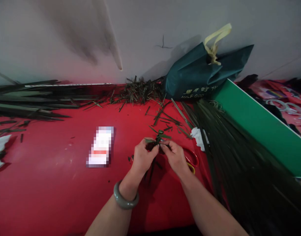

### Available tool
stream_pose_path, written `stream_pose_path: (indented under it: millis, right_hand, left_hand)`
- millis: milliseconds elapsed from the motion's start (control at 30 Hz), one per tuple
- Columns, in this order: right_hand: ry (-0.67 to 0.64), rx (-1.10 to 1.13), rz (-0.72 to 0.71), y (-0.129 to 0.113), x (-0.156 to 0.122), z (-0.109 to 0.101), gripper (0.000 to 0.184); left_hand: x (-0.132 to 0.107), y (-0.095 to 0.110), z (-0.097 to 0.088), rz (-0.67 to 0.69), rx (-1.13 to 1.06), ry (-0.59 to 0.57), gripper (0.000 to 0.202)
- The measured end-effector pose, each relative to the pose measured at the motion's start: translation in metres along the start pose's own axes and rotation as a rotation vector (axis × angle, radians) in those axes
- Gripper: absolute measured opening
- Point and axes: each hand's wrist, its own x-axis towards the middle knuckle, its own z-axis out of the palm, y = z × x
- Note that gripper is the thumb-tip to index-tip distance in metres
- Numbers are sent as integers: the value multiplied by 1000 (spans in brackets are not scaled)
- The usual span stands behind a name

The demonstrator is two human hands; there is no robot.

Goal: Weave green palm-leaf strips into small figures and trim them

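Observation:
Both my hands meet over the red table [54, 183], pinching a small piece woven from dark green leaf strips [159, 137]. My left hand [143, 157], with a grey-green bangle [124, 198] on its wrist, has its fingers closed on the left side of the piece. My right hand [174, 156] grips the right side, fingers pressed together. Loose strip ends hang down below the hands. Red and yellow scissors [192, 160] lie just right of my right hand, partly hidden by it.
A large bundle of long green leaf strips [239, 164] lies at the right beside a green board [258, 127]. A dark teal bag [202, 75] leans on the wall. Cut scraps [140, 90] pile at the back; more long leaves [30, 98] at the left. A phone [100, 146] lies mid-table.

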Motion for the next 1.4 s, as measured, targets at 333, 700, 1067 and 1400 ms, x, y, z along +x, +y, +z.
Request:
stream_pose_path:
  millis: [333,700,1067,1400]
  right_hand:
    - [41,-111,-50,1,-1,1,12]
    - [81,191,56,3,2,4,21]
    - [-55,496,174,2,4,10,19]
    - [2,366,105,6,5,7,20]
  left_hand:
    - [0,0,5,-21,93,79,9]
    - [5,-4,0,-150,-303,-32,12]
    - [5,-8,1,-192,-399,-101,11]
    - [3,-9,4,-166,-402,-82,13]
